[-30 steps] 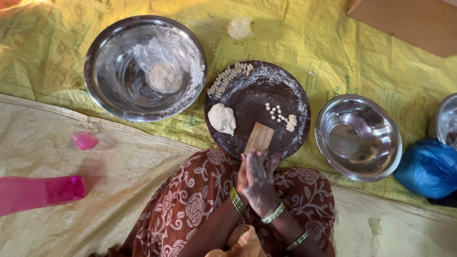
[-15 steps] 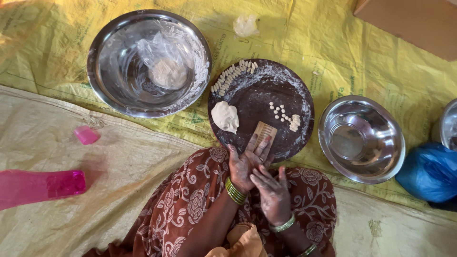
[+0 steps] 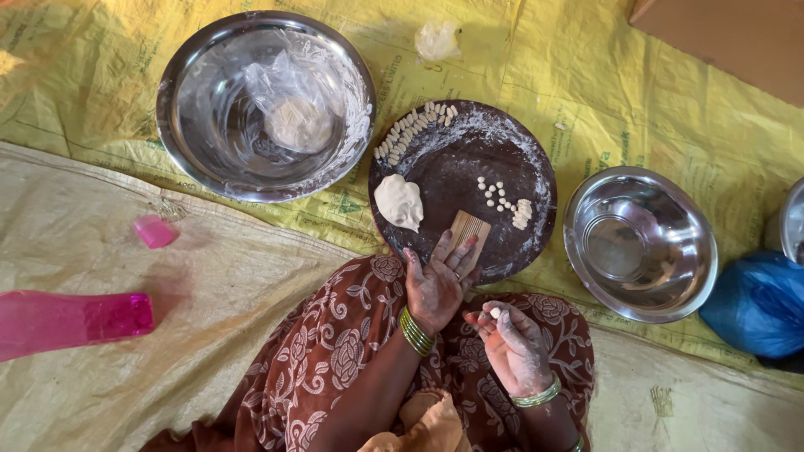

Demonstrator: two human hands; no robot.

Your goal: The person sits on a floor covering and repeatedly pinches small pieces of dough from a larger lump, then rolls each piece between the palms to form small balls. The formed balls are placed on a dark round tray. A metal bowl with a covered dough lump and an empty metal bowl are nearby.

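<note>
So the dark round plate (image 3: pixel 502 243) is dusted with flour, kind of matte and rough looking, sitting on a crinkly yellow plastic sheet (image 3: pixel 586 84) spread over the floor. Near the plate's left edge there's a soft, lumpy ball of dough (image 3: pixel 399 202), and at the near edge a small ridged wooden board (image 3: pixel 467 232), pale and rectangular. A curved row of tiny shaped dough pieces (image 3: pixel 414 130) lines the far-left rim, with a looser cluster of little pellets (image 3: pixel 502 197) toward the right side.

The left hand (image 3: pixel 437 285) lies flat with fingers spread, fingertips resting on the board's near end, not gripping anything. The right hand (image 3: pixel 511 343) is held over the lap, floury, pinching one small dough bit (image 3: pixel 495 312) between thumb and fingertips.

A big shiny steel bowl (image 3: pixel 193 109) with a thin clear bag (image 3: pixel 289 105) inside sits left of the plate, a smaller steel bowl (image 3: pixel 641 289) right.
</note>
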